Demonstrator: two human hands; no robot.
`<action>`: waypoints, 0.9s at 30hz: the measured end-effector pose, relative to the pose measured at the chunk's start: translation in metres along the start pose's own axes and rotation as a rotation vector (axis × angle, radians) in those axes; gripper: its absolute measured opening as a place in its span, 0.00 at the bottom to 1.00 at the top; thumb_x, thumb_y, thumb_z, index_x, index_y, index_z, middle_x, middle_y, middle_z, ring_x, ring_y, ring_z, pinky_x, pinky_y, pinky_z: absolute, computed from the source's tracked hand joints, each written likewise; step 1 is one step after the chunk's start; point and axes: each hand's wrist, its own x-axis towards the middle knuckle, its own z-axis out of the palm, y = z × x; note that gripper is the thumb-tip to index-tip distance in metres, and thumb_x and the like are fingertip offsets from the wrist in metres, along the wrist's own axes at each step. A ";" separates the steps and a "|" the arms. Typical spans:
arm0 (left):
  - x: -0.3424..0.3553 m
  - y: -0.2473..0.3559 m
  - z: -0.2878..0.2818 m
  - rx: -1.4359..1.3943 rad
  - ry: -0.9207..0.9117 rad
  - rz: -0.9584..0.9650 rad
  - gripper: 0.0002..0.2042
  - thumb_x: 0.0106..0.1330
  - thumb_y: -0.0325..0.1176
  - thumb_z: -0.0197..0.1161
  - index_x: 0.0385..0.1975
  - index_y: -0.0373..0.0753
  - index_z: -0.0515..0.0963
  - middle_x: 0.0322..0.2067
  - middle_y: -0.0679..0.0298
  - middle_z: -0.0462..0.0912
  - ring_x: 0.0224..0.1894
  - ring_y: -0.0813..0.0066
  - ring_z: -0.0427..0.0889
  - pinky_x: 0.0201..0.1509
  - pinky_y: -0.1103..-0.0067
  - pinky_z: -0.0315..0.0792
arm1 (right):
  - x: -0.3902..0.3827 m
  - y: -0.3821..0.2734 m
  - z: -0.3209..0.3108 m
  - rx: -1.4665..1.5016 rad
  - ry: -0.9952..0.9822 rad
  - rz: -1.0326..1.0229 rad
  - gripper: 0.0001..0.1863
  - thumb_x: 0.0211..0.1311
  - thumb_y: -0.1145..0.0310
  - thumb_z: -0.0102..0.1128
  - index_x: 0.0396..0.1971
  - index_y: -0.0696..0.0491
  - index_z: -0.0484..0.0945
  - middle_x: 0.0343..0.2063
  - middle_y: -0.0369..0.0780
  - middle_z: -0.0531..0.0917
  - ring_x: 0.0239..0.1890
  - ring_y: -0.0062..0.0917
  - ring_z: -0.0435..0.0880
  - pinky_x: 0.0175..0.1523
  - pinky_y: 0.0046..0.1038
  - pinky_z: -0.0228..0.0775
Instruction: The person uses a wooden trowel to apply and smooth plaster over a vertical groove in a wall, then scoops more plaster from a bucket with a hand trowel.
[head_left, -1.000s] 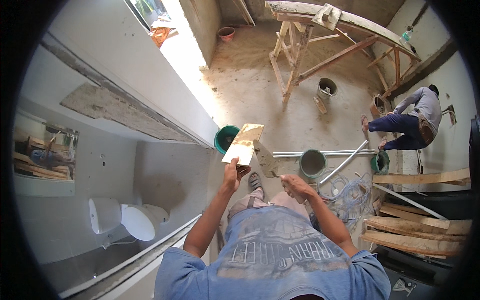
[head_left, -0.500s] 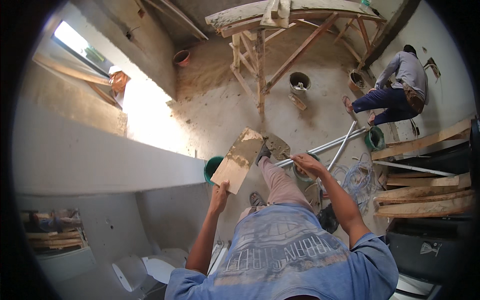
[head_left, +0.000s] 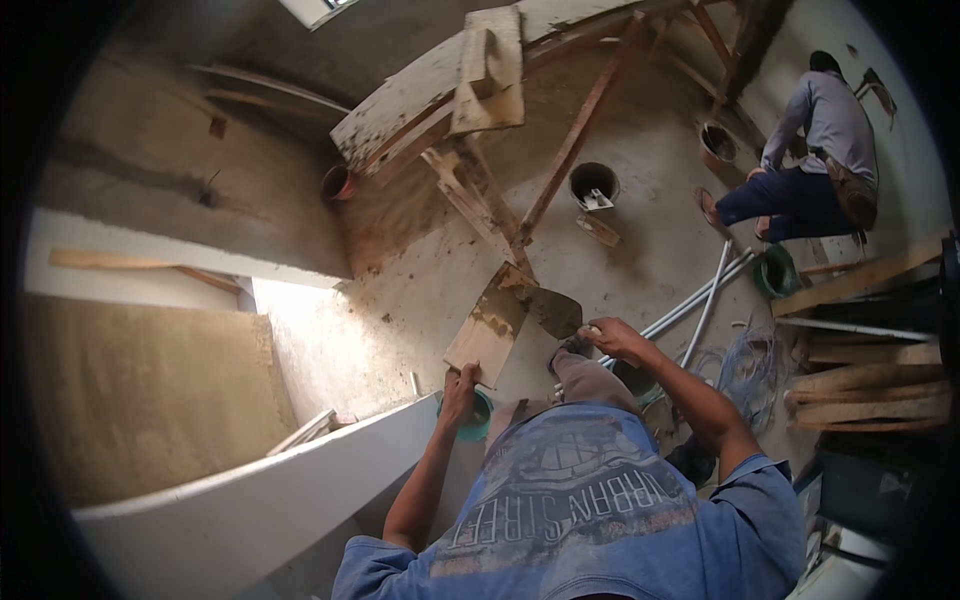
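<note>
My left hand [head_left: 461, 393] grips the near end of a flat wooden board [head_left: 473, 350], its fingers wrapped round the edge. Wet grey mortar [head_left: 497, 312] is smeared across the board's far half. My right hand [head_left: 618, 342] is closed round the handle of a trowel [head_left: 556, 314]. The trowel's broad blade is coated in mortar and lies close by the board's far right corner; whether they touch I cannot tell. Below the board, a green bucket [head_left: 474, 418] is partly hidden by my left hand.
Ahead stands a timber trestle [head_left: 570, 140] bearing a wooden float [head_left: 505, 95]. A mortar bucket [head_left: 594, 187] stands on the floor. White pipes [head_left: 690, 300] and tangled cable [head_left: 745, 375] lie at right, near stacked curved timbers [head_left: 870, 385]. A co-worker [head_left: 825, 140] bends by the right wall. A low white wall [head_left: 270, 490] runs at left.
My view has swung, bringing the trestle nearer and showing more of the left wall. Board and trowel appear slightly further right, both still held, with the blade still near the board's far corner.
</note>
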 end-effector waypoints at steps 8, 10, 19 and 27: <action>0.094 0.087 0.060 0.080 -0.199 0.011 0.20 0.68 0.47 0.54 0.34 0.30 0.74 0.29 0.64 0.74 0.30 0.79 0.72 0.41 0.78 0.71 | 0.018 0.015 -0.044 0.076 0.051 0.033 0.27 0.65 0.46 0.50 0.31 0.59 0.79 0.24 0.50 0.81 0.28 0.39 0.82 0.36 0.37 0.72; 0.126 0.074 0.061 0.088 -0.296 -0.011 0.21 0.69 0.46 0.53 0.36 0.28 0.74 0.31 0.63 0.76 0.35 0.78 0.75 0.45 0.77 0.73 | 0.014 0.007 -0.052 0.137 0.008 0.052 0.27 0.66 0.46 0.50 0.30 0.60 0.77 0.23 0.48 0.80 0.26 0.36 0.81 0.34 0.35 0.72; 0.210 0.170 0.122 -0.071 -0.505 0.139 0.21 0.71 0.47 0.53 0.44 0.30 0.73 0.36 0.61 0.79 0.38 0.74 0.78 0.45 0.76 0.74 | 0.045 0.050 -0.141 0.581 0.284 0.364 0.26 0.68 0.44 0.49 0.22 0.53 0.68 0.13 0.32 0.68 0.13 0.17 0.69 0.18 0.23 0.65; 0.258 0.244 0.189 0.051 -0.666 0.483 0.18 0.72 0.43 0.51 0.34 0.30 0.73 0.25 0.68 0.73 0.28 0.80 0.69 0.29 0.78 0.63 | 0.056 0.051 -0.207 0.213 0.574 0.454 0.28 0.67 0.47 0.49 0.23 0.61 0.73 0.14 0.46 0.75 0.16 0.34 0.76 0.27 0.36 0.70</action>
